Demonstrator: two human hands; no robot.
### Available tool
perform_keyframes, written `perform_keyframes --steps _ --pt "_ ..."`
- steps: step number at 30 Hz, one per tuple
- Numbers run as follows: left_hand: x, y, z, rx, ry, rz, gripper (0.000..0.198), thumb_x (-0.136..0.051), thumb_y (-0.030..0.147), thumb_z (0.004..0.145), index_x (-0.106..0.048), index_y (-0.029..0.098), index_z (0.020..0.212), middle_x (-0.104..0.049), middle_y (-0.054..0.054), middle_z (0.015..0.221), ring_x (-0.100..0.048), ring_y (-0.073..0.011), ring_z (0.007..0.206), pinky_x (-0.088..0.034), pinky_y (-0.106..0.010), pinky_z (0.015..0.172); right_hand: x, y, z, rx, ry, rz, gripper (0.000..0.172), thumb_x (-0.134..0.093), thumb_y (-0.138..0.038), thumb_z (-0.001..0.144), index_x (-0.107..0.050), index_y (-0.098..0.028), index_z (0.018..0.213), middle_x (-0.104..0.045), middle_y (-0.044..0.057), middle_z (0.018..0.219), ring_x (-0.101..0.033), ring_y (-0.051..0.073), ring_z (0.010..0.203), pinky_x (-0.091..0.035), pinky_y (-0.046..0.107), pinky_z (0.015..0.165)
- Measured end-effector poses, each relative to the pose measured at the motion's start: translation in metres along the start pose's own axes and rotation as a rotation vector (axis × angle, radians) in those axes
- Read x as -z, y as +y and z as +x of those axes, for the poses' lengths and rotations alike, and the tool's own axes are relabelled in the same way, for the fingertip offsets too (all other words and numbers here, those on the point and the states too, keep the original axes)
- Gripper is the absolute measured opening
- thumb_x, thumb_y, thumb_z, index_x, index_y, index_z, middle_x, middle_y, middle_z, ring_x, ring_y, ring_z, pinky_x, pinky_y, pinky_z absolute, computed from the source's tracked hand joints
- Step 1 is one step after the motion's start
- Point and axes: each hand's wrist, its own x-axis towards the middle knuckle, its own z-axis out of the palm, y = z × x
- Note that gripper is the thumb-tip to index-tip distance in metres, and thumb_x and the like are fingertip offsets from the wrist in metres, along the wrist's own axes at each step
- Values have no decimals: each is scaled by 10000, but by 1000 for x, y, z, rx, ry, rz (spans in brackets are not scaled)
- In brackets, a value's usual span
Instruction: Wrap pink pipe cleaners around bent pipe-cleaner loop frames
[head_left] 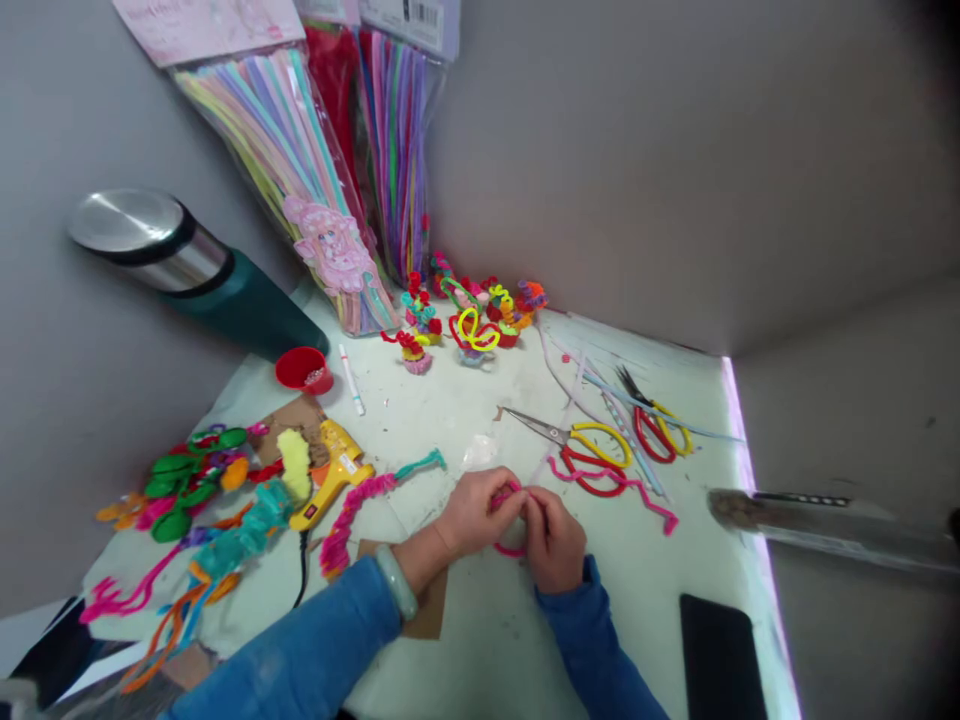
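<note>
My left hand (472, 515) and my right hand (553, 540) meet over the white table (465, 410), both pinching a pink pipe cleaner (511, 548) that curls between the fingertips and loops below them. Both arms wear blue sleeves, and a pale bangle sits on my left wrist. Just beyond the hands lie scissors with yellow and red handles (577, 445) and a wavy pink pipe cleaner (622, 488). A small clear plastic piece (478, 452) rests near my left hand.
A yellow glue gun (334, 475) lies at the left beside twisted pipe-cleaner shapes (195, 480). Small finished figures (469, 315) stand at the back by packs of pipe cleaners (300, 170). Also here: a green flask (187, 265), a red cap (304, 370), pliers (656, 425), a black phone (720, 655).
</note>
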Motion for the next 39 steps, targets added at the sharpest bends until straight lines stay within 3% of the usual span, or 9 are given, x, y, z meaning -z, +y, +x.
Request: perform_keyframes --steps 8,14,20,23,39 --pt "-3 -2 -1 -40 24 0 193 -452 308 817 -556 167 739 -463 43 548 -406 -81 516 -306 -208 524 -2 0 -1 6 74 11 157 -431 -227 862 -579 -180 888 -641 42 730 -600 162 644 -460 273 626" --pt "-11 -10 -2 -99 139 49 168 -469 287 782 -555 167 702 -472 44 539 -410 -83 514 -302 -210 515 -2 -3 -5 18 164 62 163 -459 -256 852 -588 -172 906 -656 47 771 -607 156 674 -466 260 641" --pt "-21 -25 5 -235 234 -13 134 -485 245 722 -530 159 629 -526 22 555 -448 -96 531 -334 -211 517 -12 11 -7 111 260 115 193 -464 -307 839 -599 -176 882 -636 12 664 -542 123 494 -443 245 521" --pt "-23 -27 7 -253 215 -64 108 -482 222 707 -523 155 633 -530 18 542 -436 -90 483 -341 -211 497 -16 19 -2 143 252 191 195 -467 -315 822 -598 -172 848 -611 -9 616 -465 92 387 -408 230 445" --pt "-25 -25 4 -261 175 -156 47 -503 196 706 -503 156 680 -504 9 538 -438 -78 453 -363 -200 477 -18 27 7 172 240 212 173 -480 -308 803 -582 -168 795 -564 -20 572 -545 117 539 -434 223 533"
